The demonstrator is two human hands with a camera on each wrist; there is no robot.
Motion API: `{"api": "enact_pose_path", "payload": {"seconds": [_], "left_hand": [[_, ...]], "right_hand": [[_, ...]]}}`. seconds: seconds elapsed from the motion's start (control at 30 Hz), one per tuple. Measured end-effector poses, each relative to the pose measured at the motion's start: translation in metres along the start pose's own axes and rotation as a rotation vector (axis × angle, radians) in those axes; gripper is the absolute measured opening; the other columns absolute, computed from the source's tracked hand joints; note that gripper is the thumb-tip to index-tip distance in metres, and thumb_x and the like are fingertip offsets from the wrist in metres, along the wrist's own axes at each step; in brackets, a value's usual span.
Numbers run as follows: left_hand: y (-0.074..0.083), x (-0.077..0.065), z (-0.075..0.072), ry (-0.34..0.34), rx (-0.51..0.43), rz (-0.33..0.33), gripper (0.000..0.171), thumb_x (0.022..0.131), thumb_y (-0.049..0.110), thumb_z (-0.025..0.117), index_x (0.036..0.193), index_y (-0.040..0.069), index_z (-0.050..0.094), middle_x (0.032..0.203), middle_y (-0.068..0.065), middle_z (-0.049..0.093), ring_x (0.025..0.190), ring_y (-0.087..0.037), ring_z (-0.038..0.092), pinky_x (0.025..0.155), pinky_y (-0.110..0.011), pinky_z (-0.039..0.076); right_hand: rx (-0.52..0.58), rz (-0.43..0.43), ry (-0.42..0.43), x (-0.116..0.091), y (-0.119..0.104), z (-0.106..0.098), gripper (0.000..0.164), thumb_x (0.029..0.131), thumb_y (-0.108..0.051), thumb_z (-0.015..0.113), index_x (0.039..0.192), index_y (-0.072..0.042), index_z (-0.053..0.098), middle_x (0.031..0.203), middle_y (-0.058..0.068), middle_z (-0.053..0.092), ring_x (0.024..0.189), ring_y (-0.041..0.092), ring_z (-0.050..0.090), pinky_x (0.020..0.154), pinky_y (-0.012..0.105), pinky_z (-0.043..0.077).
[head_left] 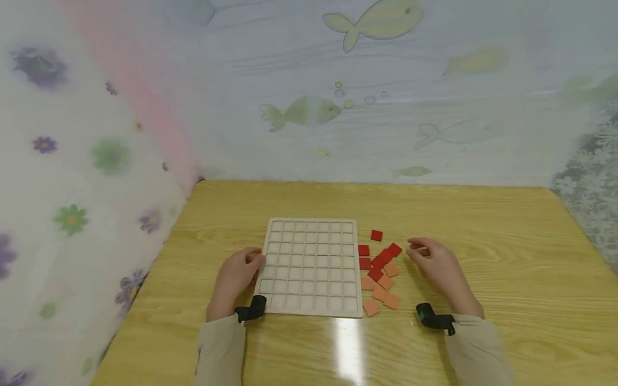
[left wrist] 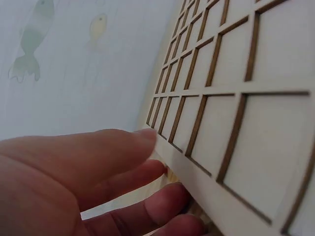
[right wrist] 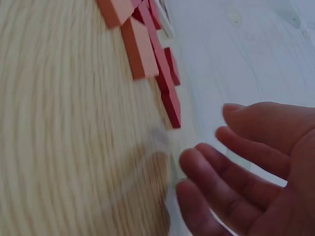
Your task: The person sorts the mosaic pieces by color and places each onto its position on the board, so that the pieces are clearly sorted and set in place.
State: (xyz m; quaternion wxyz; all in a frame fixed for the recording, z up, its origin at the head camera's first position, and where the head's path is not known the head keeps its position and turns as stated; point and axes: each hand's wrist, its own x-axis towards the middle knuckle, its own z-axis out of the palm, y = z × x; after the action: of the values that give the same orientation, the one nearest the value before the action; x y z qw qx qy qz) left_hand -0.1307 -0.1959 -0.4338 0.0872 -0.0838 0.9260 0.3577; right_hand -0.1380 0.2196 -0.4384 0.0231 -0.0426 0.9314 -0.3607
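A pale wooden board [head_left: 309,261] with a grid of square recesses lies flat on the table, every recess bare. At its left edge is my left hand [head_left: 236,279], fingers loosely bent. In the left wrist view, the thumb [left wrist: 145,140] comes right up to the board's rim [left wrist: 199,182] while the other fingertips sit low beside it. Several red square tiles [head_left: 376,235] and orange square tiles [head_left: 391,302] lie loosely scattered along the board's right side, some overlapping. My right hand [head_left: 436,268] hovers just right of the tiles, fingers relaxed around nothing.
The wood-grain table [head_left: 521,268] stretches out on both sides and in front of the board. Behind it stands a wall [head_left: 217,134] with fish drawings, and a flower-patterned wall [head_left: 96,203] borders the left. Each wrist carries a small black camera [head_left: 253,308].
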Motion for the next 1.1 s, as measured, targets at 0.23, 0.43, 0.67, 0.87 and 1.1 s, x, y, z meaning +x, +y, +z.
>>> {"api": "enact_pose_path", "payload": {"seconds": [0.23,0.43,0.67,0.87,1.1], "left_hand": [[0.005,0.002,0.007,-0.023,0.046,0.034,0.045,0.085,0.027,0.060,0.127,0.013,0.051,0.075,0.000,0.051,0.053,-0.015,0.044,0.050,-0.028,0.035],[0.001,0.005,0.010,-0.055,-0.060,0.056,0.048,0.083,0.026,0.063,0.128,0.017,0.050,0.077,-0.002,0.052,0.055,-0.016,0.048,0.052,-0.028,0.042],[-0.009,0.008,0.005,-0.118,-0.191,0.043,0.050,0.083,0.024,0.063,0.130,0.020,0.047,0.086,-0.006,0.053,0.059,-0.017,0.053,0.055,-0.029,0.048],[-0.009,0.013,0.004,-0.129,-0.158,0.059,0.048,0.084,0.029,0.062,0.129,0.022,0.047,0.080,-0.005,0.053,0.057,-0.018,0.054,0.055,-0.029,0.046],[-0.007,0.012,0.005,-0.116,-0.148,0.028,0.046,0.085,0.028,0.061,0.129,0.022,0.048,0.077,-0.005,0.052,0.054,-0.018,0.053,0.054,-0.030,0.045]], "right_hand": [[-0.006,0.012,-0.047,0.008,-0.001,0.009,0.044,0.085,-0.022,0.060,0.123,-0.002,0.051,0.109,0.014,0.054,0.093,0.027,0.056,0.081,0.045,0.040],[-0.050,0.007,-0.054,0.013,-0.004,0.011,0.042,0.081,-0.019,0.064,0.119,-0.003,0.055,0.105,0.014,0.052,0.086,0.025,0.053,0.077,0.044,0.040],[-0.107,0.015,-0.030,0.020,-0.007,0.016,0.036,0.082,-0.017,0.061,0.115,-0.004,0.058,0.102,0.015,0.050,0.083,0.025,0.050,0.072,0.041,0.040],[-0.133,0.034,-0.006,0.018,-0.009,0.018,0.034,0.083,-0.019,0.061,0.113,-0.005,0.059,0.101,0.015,0.050,0.084,0.026,0.049,0.072,0.042,0.040],[-0.149,0.039,0.000,0.019,-0.009,0.021,0.032,0.083,-0.021,0.061,0.109,-0.003,0.060,0.105,0.018,0.049,0.085,0.027,0.047,0.074,0.044,0.039]]}}
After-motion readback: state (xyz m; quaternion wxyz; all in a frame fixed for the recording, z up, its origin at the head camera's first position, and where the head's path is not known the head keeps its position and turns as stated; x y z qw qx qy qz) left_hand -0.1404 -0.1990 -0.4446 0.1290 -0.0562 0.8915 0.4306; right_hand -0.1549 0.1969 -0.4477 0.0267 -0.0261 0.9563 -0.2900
